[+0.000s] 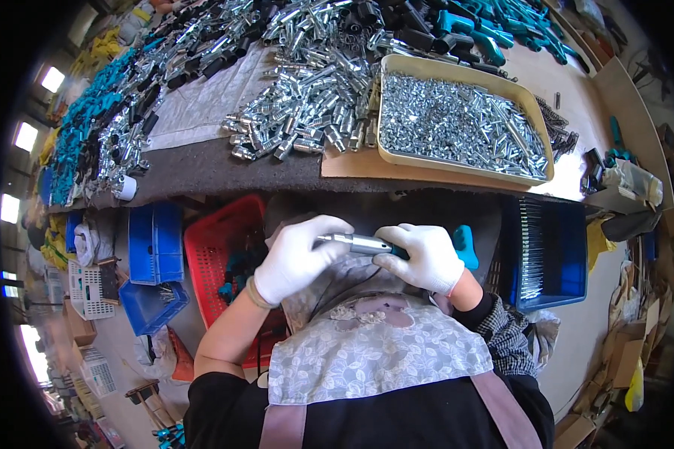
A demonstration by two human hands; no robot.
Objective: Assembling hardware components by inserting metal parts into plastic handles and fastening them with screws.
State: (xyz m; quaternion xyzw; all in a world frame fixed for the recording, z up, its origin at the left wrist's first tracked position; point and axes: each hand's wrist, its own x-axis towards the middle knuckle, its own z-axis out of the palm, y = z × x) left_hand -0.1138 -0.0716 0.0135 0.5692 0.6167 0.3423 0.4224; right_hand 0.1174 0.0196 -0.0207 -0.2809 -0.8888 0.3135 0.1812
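Note:
Both of my hands wear white gloves and hold one hand tool between them, above my lap. It has a silver metal barrel [367, 245] and a teal handle [466, 248]; its exact kind is unclear. My left hand [299, 258] pinches the narrow silver end with thumb and fingers. My right hand [425, 257] is wrapped round the handle side, covering its middle, and the teal end sticks out past the palm. The tool lies nearly level, barrel toward the left. A patterned grey apron [382, 352] covers my lap below.
On the bench ahead lie a heap of silver metal fittings [299, 112], a cream tray [388, 153] of small metal parts, and teal handles [494, 37]. Below its edge are a red basket [206, 254], blue bins [156, 243] and a blue crate [565, 262] with long metal rods.

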